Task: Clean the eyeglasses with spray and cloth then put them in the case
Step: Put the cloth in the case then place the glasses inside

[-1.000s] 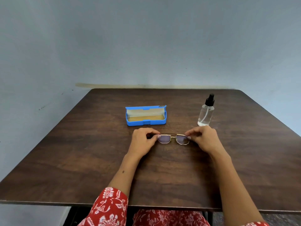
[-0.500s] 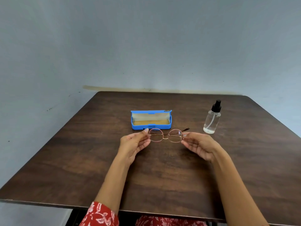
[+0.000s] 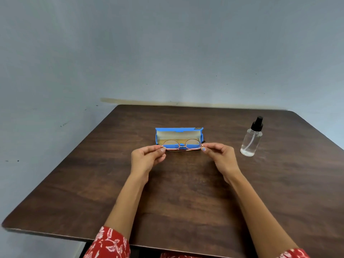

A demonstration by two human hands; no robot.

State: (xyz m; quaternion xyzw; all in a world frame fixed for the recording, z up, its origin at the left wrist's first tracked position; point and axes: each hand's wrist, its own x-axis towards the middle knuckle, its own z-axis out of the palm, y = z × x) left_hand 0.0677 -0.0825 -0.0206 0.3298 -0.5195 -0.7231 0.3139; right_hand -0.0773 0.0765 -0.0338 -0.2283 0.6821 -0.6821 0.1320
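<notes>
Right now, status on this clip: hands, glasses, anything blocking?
Left hand and right hand pinch the eyeglasses at either end. Glasses held up before the open blue case. Spray bottle stands apart, right. Nothing blocking.

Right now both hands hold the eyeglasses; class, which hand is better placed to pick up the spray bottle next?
The right hand. The spray bottle stands just to its right, with bare table between them. The left hand would have to cross over the eyeglasses, and can probably keep its grip on them alone.
</notes>
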